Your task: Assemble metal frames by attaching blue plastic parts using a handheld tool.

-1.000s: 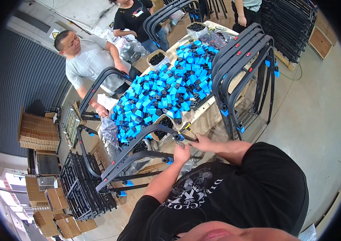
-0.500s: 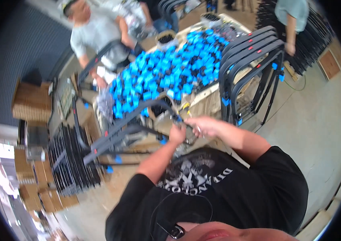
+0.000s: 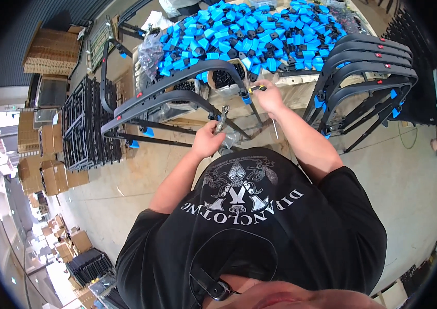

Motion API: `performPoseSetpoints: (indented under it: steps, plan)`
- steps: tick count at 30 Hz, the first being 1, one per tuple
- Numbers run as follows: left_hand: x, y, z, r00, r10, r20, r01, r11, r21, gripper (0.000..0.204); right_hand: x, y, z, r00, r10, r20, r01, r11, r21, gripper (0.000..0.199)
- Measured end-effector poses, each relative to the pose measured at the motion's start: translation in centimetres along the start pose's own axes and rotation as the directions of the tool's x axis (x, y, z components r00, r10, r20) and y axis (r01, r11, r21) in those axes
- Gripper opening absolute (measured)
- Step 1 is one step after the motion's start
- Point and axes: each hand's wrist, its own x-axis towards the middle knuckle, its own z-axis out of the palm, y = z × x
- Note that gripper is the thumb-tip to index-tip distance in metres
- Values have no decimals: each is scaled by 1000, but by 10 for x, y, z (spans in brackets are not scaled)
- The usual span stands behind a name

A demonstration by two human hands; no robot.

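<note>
My left hand [image 3: 209, 140] is closed around a metal ratchet wrench [image 3: 223, 118], its head pointing up and away from me. At the table's near edge, my right hand [image 3: 269, 98] has its fingers closed on what looks like a screwdriver with a yellow-and-black handle [image 3: 257, 88]. A thin metal shaft [image 3: 275, 129] shows below that wrist. Just left of my right hand is the blue end piece [image 3: 246, 98] on a black curved tube frame [image 3: 177, 77]. A second curved frame [image 3: 169, 98] lies beside it, nearer me.
Blue and black plastic parts [image 3: 259, 38] are heaped on the table, with a tub of small black pieces [image 3: 227, 77] at its near edge. Several curved frames [image 3: 368, 67] stand at right. Stacked black frames [image 3: 92, 123] and cardboard boxes [image 3: 51, 136] are at left.
My hands have drawn apart: the right one has gone to the yellow-and-black handle, the left keeps the wrench. The view has shifted, and the co-worker across the table is mostly out of it.
</note>
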Motion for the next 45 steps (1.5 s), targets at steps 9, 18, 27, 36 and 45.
performPoseSetpoints:
  steps: [9, 18, 27, 36, 45]
  plan:
    - [-51, -9, -31, 990, -127, -59, 134, 979, 150, 42, 0, -12, -16, 966, 210, 151, -257, 840, 477, 30]
    - [-55, -69, -88, 956, -223, -192, 222, 975, -31, 44, 12, 2, -52, 973, 181, -145, -86, 862, 499, 23]
    - [96, -126, -173, 932, -320, -170, 210, 860, -465, 56, -119, 28, 29, 939, 234, 252, -193, 965, -175, 19]
    - [-36, -206, -172, 982, -157, -102, 148, 985, -92, 56, -68, -24, 252, 798, 161, 581, -293, 946, 140, 34]
    - [-154, -296, -239, 911, -412, -24, 412, 911, -7, 44, -40, -6, 310, 936, 224, 271, -301, 908, 293, 31]
